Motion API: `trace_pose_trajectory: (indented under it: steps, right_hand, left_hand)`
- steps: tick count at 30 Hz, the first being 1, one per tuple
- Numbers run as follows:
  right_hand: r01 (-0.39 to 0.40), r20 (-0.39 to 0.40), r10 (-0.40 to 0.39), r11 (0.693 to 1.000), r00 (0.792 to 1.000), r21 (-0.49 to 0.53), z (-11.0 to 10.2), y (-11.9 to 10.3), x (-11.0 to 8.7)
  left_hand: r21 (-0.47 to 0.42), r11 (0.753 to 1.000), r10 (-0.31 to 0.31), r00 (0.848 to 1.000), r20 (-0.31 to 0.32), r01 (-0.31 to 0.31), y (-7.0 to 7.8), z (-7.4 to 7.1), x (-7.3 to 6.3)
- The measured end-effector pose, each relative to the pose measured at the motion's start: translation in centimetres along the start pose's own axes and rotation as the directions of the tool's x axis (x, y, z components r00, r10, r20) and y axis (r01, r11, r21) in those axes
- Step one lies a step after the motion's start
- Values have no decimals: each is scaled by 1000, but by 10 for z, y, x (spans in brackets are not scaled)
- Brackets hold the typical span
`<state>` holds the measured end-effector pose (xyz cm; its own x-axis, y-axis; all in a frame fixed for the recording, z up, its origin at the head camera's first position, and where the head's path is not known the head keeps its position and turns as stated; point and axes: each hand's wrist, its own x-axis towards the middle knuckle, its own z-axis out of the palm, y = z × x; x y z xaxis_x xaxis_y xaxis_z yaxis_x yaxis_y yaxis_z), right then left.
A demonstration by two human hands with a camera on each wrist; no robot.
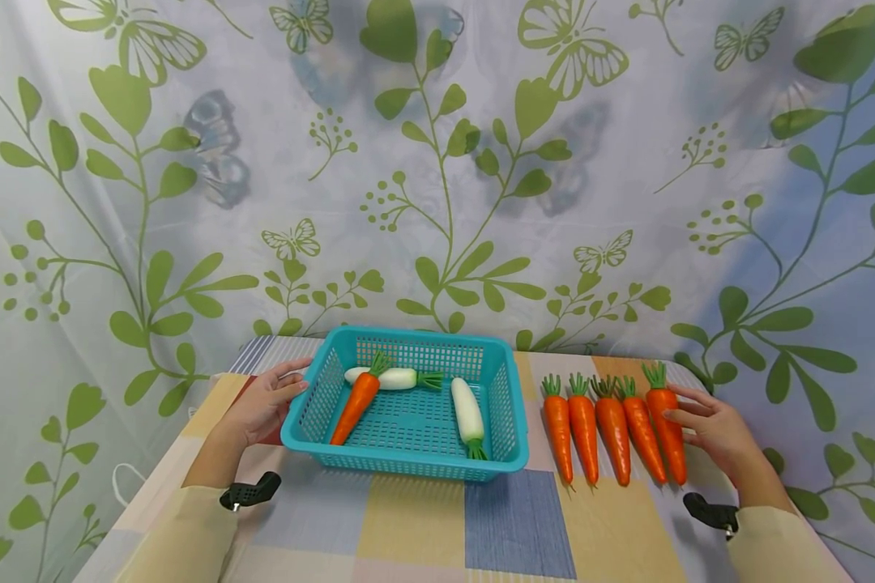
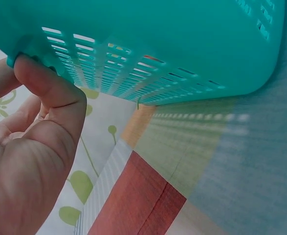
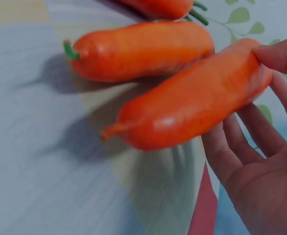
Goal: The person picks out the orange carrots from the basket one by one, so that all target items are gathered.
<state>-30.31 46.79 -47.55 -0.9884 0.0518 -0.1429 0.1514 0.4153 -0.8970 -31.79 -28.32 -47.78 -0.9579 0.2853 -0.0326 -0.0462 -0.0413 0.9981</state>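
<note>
My left hand [image 1: 266,405] is at the left end of a turquoise plastic basket [image 1: 408,463], its thumb [image 2: 50,88] and fingers holding the rim. Inside the basket lie an orange carrot [image 1: 357,407] and two white radishes, one radish [image 1: 397,378] partly under the carrot and the other radish [image 1: 467,409] near the right wall. At the right, my right hand [image 1: 714,425] grips the outermost carrot [image 1: 668,425] of a row between thumb and fingers. In the right wrist view this carrot [image 3: 182,103] appears tilted up off the cloth.
Several more carrots [image 1: 612,429] lie side by side between the basket and my right hand, green tops facing away. A patchwork cloth [image 1: 408,518] covers the table. Behind it hangs a curtain [image 1: 437,202] with leaves and butterflies. A white cord [image 1: 120,482] shows at the left edge.
</note>
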Motion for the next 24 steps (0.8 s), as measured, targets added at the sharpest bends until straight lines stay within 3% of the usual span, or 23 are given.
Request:
trace_pose_trajectory:
  steps: [11,18,24]
  right_hand:
    - [-34,-12,34,998,999,-55,-4,9,9]
    - [-10,0,11,995,1000,-97,-7,15,15]
    - [-45,14,47,993,999,-105,-8,15,18]
  left_hand:
    - [2,1000,-13,1000,-11,13,0,-1,1]
    - [-2,1000,-10,1000,-5,10,-2,-2,1]
    - [-13,1000,-5,1000,6,5,-2,-2,1]
